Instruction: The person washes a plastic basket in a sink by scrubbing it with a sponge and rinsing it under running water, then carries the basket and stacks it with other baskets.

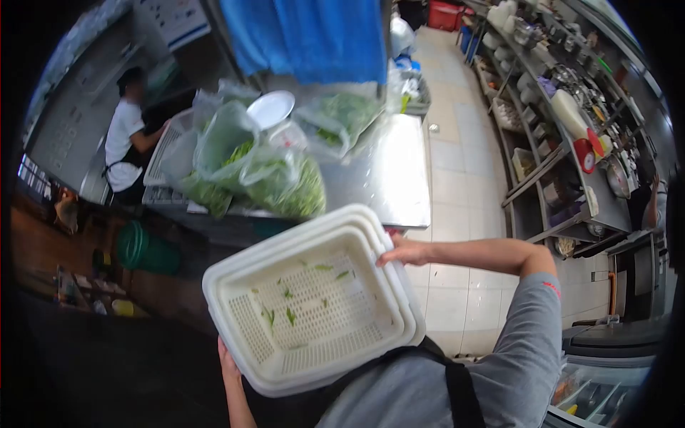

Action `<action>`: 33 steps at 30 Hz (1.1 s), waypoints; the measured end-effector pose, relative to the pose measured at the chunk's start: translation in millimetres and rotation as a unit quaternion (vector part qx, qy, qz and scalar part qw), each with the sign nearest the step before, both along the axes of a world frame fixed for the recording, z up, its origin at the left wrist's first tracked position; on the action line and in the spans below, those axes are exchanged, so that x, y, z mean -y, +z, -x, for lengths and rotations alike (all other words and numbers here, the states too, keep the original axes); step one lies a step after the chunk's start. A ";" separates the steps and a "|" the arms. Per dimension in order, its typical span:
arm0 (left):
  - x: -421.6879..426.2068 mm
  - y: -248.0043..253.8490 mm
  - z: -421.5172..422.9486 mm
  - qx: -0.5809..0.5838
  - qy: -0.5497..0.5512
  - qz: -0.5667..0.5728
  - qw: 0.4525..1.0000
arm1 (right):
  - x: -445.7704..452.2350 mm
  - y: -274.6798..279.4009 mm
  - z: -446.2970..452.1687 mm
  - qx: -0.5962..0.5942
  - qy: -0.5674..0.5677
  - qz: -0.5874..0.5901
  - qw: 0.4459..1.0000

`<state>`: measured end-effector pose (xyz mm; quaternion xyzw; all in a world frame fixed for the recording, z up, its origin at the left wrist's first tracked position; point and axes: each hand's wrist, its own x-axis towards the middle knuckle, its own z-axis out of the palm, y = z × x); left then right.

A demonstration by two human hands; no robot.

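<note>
A stack of white perforated plastic baskets (pixel 342 349) is held in front of my body, tilted so its inside faces up. A few green leaf scraps lie scattered on the top basket's floor. My right hand (pixel 404 251) grips the rim at the upper right. My left hand (pixel 228 360) holds the lower left side, its fingers partly hidden behind the baskets. Just beyond them, clear plastic bags of green vegetables (pixel 292 182) rest on a steel table (pixel 403 171), near a white plate (pixel 271 109).
A person in a white shirt (pixel 123 139) stands at the left beside another white basket (pixel 165 153). Below is a green bin (pixel 146 247). Shelves (pixel 528 143) crowded with kitchenware line the right, past a tiled floor (pixel 457 171). A blue curtain (pixel 307 39) hangs behind the table.
</note>
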<state>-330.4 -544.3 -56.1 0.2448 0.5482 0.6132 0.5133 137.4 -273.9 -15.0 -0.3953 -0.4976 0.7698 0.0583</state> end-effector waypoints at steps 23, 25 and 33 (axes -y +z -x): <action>-5.4 75.4 -104.5 0.153 0.039 -0.071 0.985 | 54.8 61.7 -57.8 -0.084 -0.210 -0.046 0.973; -12.0 85.7 -113.8 0.173 0.018 -0.098 0.980 | 49.1 67.5 -72.9 -0.077 -0.223 -0.028 0.971; -6.1 71.4 -57.8 -0.107 -0.148 -0.016 0.983 | 71.8 103.9 -49.0 -0.094 -0.309 -0.177 0.930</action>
